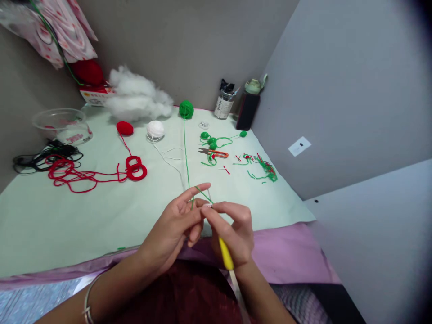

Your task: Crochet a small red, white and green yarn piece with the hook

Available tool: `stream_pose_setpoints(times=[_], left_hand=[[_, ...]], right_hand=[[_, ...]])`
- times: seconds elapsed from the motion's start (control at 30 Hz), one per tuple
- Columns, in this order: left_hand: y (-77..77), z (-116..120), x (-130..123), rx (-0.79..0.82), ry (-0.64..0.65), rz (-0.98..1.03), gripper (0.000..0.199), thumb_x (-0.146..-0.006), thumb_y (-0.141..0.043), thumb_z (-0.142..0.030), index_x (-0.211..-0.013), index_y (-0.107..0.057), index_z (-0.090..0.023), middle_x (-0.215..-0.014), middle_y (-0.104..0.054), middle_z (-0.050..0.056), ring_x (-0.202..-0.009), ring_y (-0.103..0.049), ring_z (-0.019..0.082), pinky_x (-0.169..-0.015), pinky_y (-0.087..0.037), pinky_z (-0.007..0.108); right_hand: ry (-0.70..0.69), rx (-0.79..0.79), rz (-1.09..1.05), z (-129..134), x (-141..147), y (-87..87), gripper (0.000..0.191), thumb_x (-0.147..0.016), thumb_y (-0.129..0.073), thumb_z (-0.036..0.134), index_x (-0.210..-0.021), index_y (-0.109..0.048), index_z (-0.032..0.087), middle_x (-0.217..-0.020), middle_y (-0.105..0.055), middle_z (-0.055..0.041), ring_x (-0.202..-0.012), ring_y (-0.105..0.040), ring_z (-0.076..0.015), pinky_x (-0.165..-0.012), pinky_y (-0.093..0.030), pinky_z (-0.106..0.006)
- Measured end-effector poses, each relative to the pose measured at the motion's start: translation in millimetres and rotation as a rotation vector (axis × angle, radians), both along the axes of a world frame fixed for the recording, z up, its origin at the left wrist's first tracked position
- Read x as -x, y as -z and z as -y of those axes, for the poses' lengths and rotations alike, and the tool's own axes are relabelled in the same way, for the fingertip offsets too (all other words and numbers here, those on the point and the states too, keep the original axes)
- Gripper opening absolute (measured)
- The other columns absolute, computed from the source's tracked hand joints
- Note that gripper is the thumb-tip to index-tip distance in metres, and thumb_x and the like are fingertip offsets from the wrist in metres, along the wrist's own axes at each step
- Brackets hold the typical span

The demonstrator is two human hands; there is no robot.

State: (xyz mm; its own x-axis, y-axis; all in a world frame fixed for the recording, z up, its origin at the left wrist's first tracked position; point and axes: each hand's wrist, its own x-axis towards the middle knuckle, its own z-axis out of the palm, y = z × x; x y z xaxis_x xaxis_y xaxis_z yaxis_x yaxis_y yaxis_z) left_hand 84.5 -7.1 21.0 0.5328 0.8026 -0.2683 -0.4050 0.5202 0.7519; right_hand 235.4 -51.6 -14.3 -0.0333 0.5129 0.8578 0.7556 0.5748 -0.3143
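Grey walls [189, 45] back a pale green surface [101, 216]. Nearer the wearer than the green ball [186, 109], the left hand [172, 222], index extended, and right hand [238, 231], cradling a yellow-handled tool [226, 253], pinch small white work [208, 205] beside a green strand [204, 194]. Stitching seems underway; the next move calls for steady tension.

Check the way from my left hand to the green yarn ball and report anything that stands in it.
Nothing visible stands between your left hand and the green yarn ball. The white yarn trails low, just left of the green strand; whether they touch, I cannot tell.
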Motion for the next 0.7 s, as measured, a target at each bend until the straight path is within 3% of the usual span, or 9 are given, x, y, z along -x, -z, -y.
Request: stream_pose_setpoints(times=[0.1, 0.17, 0.23, 0.47, 0.7], left_hand=[[-4.8, -4.4, 3.9, 0.065, 0.047, 0.030, 0.057, -0.089, -0.082, -0.026, -0.141, -0.062, -0.012, -0.048, -0.040, -0.013, -0.044, -0.022, 0.003, -0.042, -0.022, 0.015], [-7.0, -5.9, 5.4, 0.051, 0.017, 0.032, 0.054, -0.088, -0.082, -0.024, -0.138, -0.065, -0.014, -0.050, -0.041, -0.013, -0.044, -0.021, 0.003, -0.043, -0.021, 0.016], [-7.4, -5.8, 5.3, 0.019, -0.011, 0.028, 0.050, -0.087, -0.083, -0.024, -0.135, -0.068, -0.017, -0.055, -0.044, -0.012, -0.044, -0.023, 0.003, -0.042, -0.021, 0.016], [-6.4, -5.9, 5.6, -0.055, -0.095, -0.043, 0.042, -0.083, -0.087, -0.022, -0.123, -0.076, -0.020, -0.078, -0.058, -0.005, -0.046, -0.033, -0.001, -0.044, -0.023, 0.016], [-5.8, -3.7, 5.7, -0.088, -0.086, -0.048, 0.035, -0.084, -0.086, -0.025, -0.118, -0.079, -0.024, -0.083, -0.059, -0.005, -0.046, -0.035, -0.003, -0.044, -0.025, 0.014]], right_hand=[[-0.094, 0.121, -0.364, -3.3, -0.1, -3.9, 0.025, -0.103, -0.056, 0.013, -0.115, -0.074, 0.025, -0.094, -0.072, -0.0044, -0.087, -0.069, -0.0190, -0.074, -0.059, -0.034], [-0.201, 0.208, -0.626, -7.3, 1.4, -7.2, 0.021, -0.105, -0.055, 0.019, -0.105, -0.075, 0.025, -0.087, -0.070, -0.0019, -0.077, -0.065, -0.0168, -0.069, -0.055, -0.032], [-0.274, 0.264, -0.759, -10.9, 3.6, -8.8, 0.020, -0.105, -0.057, 0.022, -0.100, -0.076, 0.025, -0.086, -0.070, -0.0014, -0.076, -0.064, -0.0156, -0.068, -0.054, -0.031], [-0.266, 0.339, -0.769, -6.9, 4.4, -9.1, 0.020, -0.105, -0.058, 0.023, -0.102, -0.077, 0.025, -0.091, -0.075, -0.0025, -0.077, -0.068, -0.0155, -0.071, -0.056, -0.032], [-0.402, 0.355, -0.895, -9.8, 3.8, -10.8, 0.017, -0.104, -0.060, 0.026, -0.097, -0.076, 0.024, -0.088, -0.074, -0.0019, -0.075, -0.066, -0.0139, -0.071, -0.055, -0.030]])
